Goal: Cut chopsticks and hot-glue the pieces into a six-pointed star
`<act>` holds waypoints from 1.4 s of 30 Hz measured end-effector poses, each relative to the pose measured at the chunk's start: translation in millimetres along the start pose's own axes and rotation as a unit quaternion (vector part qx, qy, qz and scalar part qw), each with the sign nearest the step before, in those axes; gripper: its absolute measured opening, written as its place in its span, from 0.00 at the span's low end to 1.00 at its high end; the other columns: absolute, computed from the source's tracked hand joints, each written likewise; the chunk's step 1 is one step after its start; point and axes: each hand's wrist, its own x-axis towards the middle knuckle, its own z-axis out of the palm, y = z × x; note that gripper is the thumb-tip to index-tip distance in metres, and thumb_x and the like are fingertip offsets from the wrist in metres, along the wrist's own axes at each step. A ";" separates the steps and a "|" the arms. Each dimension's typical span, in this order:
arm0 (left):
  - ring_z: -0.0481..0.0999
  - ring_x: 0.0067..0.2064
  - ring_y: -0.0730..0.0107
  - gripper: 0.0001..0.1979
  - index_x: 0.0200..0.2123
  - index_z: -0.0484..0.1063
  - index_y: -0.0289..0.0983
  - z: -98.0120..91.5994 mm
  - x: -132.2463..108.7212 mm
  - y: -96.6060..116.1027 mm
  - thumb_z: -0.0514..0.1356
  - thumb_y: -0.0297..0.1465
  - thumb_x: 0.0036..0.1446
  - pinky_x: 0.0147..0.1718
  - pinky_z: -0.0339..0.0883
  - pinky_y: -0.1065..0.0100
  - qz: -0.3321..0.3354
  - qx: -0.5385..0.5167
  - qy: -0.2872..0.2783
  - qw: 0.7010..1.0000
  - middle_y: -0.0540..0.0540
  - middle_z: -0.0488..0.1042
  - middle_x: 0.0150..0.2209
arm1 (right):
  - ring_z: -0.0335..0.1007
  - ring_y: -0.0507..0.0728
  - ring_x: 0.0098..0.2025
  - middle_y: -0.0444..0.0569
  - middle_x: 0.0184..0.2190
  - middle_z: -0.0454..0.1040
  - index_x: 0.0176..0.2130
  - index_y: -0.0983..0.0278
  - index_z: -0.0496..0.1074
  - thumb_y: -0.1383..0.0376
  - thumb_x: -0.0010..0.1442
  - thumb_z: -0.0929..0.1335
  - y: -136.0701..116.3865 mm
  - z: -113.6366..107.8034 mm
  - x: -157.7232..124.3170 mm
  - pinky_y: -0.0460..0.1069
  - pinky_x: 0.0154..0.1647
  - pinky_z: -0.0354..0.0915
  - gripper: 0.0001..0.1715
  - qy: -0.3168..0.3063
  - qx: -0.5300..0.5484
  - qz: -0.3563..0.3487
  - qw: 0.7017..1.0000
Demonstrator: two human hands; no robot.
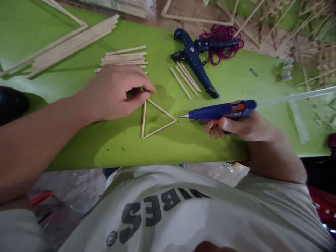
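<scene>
Three thin wooden sticks form a triangle (160, 129) lying on the green table (126, 154). My left hand (118, 91) is over its upper corner, thumb and forefinger closed around the stick ends there. In my right hand (236, 126) is a blue hot glue gun (220, 110), with a long clear glue stick (296, 96) coming out of its back. The gun's metal nozzle points left, just short of the triangle's right corner. Some fingers of my right hand wrap under the handle near the orange trigger.
Short sticks (124, 58) lie in a pile behind my left hand; several more (185, 80) lie beside a dark blue cutter (193, 52). Purple string (223, 42) is bunched behind the cutter. Long sticks (76, 45) lie at the upper left, stick structures (278, 21) at the upper right.
</scene>
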 end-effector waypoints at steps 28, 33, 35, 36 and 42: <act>0.83 0.42 0.59 0.15 0.52 0.92 0.50 12.3 5.2 -22.8 0.68 0.48 0.76 0.47 0.79 0.54 0.031 -0.005 0.017 0.999 0.47 0.92 0.46 | 0.55 0.52 0.17 0.45 0.21 0.66 0.24 0.53 0.75 0.09 0.55 0.73 -3.6 -13.2 -14.1 0.52 0.18 0.55 0.54 0.124 0.046 -0.193 0.972; 0.81 0.40 0.58 0.14 0.50 0.93 0.51 10.9 7.3 -20.9 0.70 0.49 0.73 0.44 0.79 0.53 0.028 -0.030 0.017 0.999 0.47 0.91 0.44 | 0.62 0.55 0.20 0.48 0.25 0.72 0.33 0.53 0.86 0.13 0.59 0.77 12.4 -13.7 -17.3 0.56 0.20 0.60 0.49 0.103 0.023 -0.157 0.982; 0.81 0.39 0.57 0.12 0.49 0.93 0.51 11.3 7.3 -9.1 0.71 0.48 0.73 0.42 0.78 0.52 0.024 -0.038 0.046 0.998 0.45 0.89 0.42 | 0.64 0.57 0.22 0.49 0.26 0.72 0.34 0.52 0.87 0.13 0.58 0.77 17.1 -13.1 -17.1 0.57 0.22 0.62 0.49 0.112 0.005 -0.138 0.984; 0.81 0.39 0.57 0.12 0.49 0.94 0.51 12.3 7.1 -0.8 0.72 0.47 0.73 0.42 0.78 0.52 0.016 -0.046 0.066 0.997 0.45 0.88 0.42 | 0.64 0.58 0.23 0.49 0.26 0.72 0.35 0.52 0.87 0.12 0.58 0.76 17.9 -11.2 -16.7 0.57 0.23 0.63 0.50 0.118 -0.005 -0.130 0.984; 0.80 0.36 0.62 0.08 0.51 0.93 0.50 28.3 3.2 60.1 0.79 0.42 0.71 0.37 0.74 0.54 0.002 -0.171 0.120 0.978 0.48 0.86 0.39 | 0.64 0.58 0.22 0.48 0.27 0.73 0.39 0.49 0.89 0.13 0.63 0.74 10.2 12.3 -10.0 0.58 0.22 0.64 0.47 0.127 0.023 -0.130 0.983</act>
